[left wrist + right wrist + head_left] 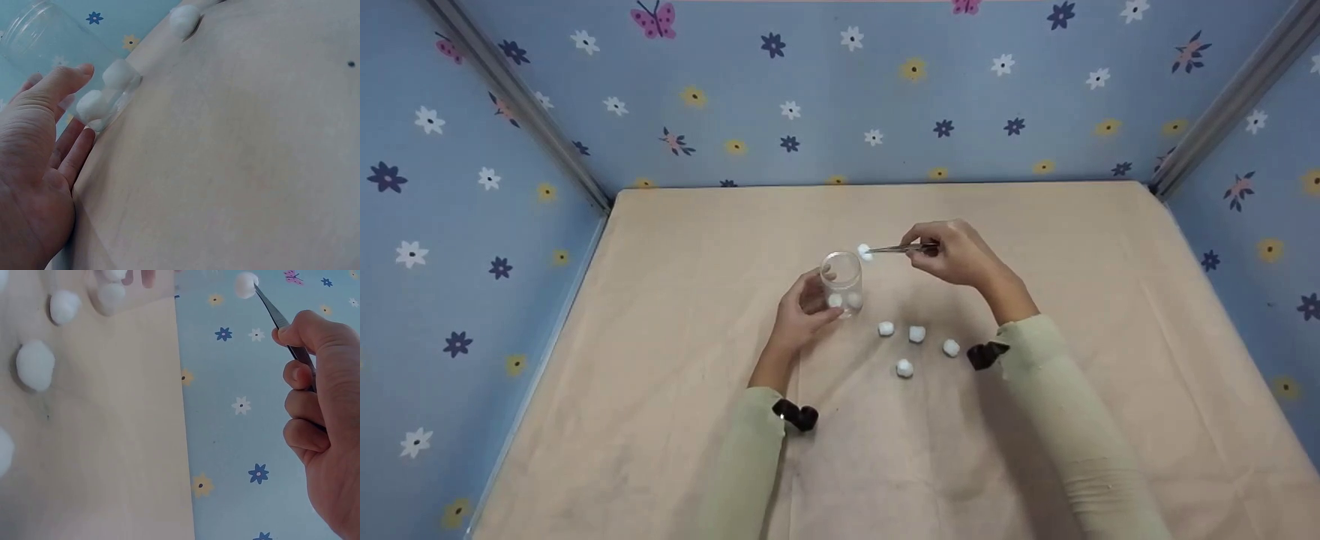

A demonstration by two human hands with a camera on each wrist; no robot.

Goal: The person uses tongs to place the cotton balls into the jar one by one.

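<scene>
1. Head view: nearest the camera, two pale green sleeves (742, 472) rise from the bottom edge, each with a black wrist camera (987, 355) near its cuff
2. Head view, centre: the left hand (799, 319) holds a clear jar (842, 283), while the right hand (960, 255) grips tweezers (894, 248) whose tips pinch a white ball (864, 253) just beside the rim, outside the jar
3. Head view, progress: two balls (835, 300) lie inside the jar, one is in the tweezers and four loose balls (916, 334) sit right of and below the jar, so the work looks under half done
4. Head view, surroundings: beige cloth (660, 360) covers the surface; blue flowered panels (825, 82) stand behind and at both sides, with grey posts (521, 97) at upper left and upper right
5. Left wrist view: thumb and fingers surround the jar at upper left; whether its base touches the cloth, I cannot tell
6. Right wrist view: the pinched ball shows at top, against the patterned panel; loose balls line the left side, two cut by the edge
</scene>
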